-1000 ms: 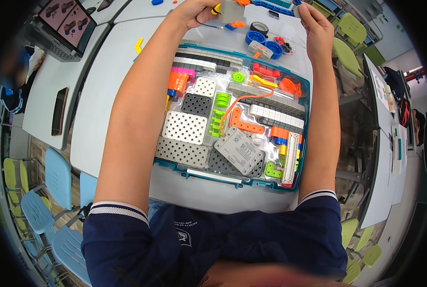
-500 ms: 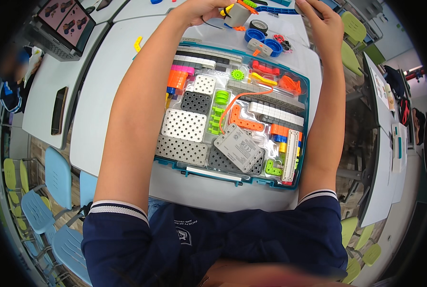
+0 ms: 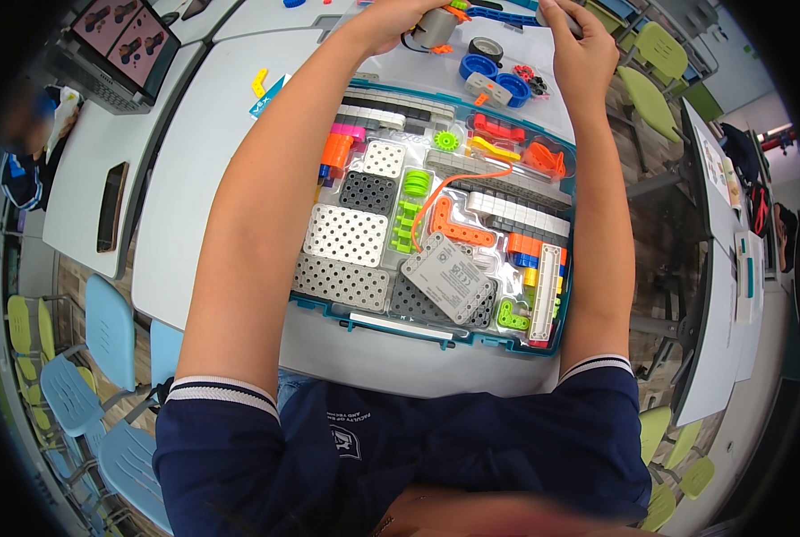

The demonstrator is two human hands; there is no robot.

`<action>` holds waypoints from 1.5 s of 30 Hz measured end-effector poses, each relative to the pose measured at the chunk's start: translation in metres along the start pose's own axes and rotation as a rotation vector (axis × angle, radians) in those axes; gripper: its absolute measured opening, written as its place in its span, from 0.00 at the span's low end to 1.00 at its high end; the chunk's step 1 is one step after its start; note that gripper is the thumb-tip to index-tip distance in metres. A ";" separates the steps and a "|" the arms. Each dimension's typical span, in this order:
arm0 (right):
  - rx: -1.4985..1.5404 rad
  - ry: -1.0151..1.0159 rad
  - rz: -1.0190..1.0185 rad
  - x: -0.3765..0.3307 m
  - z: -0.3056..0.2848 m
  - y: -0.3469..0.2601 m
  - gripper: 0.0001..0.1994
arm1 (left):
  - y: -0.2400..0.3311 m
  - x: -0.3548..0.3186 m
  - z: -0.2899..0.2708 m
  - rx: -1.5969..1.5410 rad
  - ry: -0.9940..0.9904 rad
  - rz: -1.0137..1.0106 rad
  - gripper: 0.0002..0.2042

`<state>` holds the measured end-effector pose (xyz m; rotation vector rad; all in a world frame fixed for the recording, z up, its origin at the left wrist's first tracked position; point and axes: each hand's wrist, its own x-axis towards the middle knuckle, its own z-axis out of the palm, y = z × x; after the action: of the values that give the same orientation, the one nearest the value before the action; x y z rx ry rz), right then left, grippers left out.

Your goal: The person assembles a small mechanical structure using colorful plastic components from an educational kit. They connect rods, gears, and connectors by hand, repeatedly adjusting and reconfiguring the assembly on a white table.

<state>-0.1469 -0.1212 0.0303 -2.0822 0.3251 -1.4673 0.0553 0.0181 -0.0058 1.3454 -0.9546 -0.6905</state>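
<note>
At the top edge my left hand is closed on a grey block-shaped building part with orange and green pieces on it and a dark cable beside it. A blue toothed strip runs from near this block toward my right hand. That hand is closed around a dark grey piece, mostly hidden by the fingers; I cannot tell whether it joins the strip. Just nearer lie a black-tyred wheel and two blue rings, one ring beside a light grey connector.
Between my forearms lies a teal-edged kit tray of plates, beams and gears. A grey battery-like box rests on it with an orange cord. Left are a laptop and phone. Blue chairs stand lower left.
Both hands have shifted slightly, the right one to the left, the left one a little upward with the grey block. A blue-and-white card now shows beside my left forearm.
</note>
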 end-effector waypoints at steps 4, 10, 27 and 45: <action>0.000 0.050 -0.006 -0.004 0.007 0.003 0.11 | -0.003 0.003 0.003 -0.154 0.024 -0.004 0.19; 0.017 0.043 -0.021 -0.003 0.008 0.006 0.11 | -0.003 0.004 0.001 -0.201 0.037 0.009 0.20; 0.053 -0.197 0.048 0.013 -0.013 0.003 0.12 | -0.001 0.005 0.010 0.113 0.087 0.034 0.16; -0.103 -0.013 -0.202 0.003 -0.002 -0.012 0.10 | -0.007 0.016 0.026 0.116 0.237 0.176 0.10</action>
<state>-0.1489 -0.1142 0.0402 -2.2609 0.1930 -1.5817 0.0408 -0.0089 -0.0113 1.3907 -0.9182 -0.3374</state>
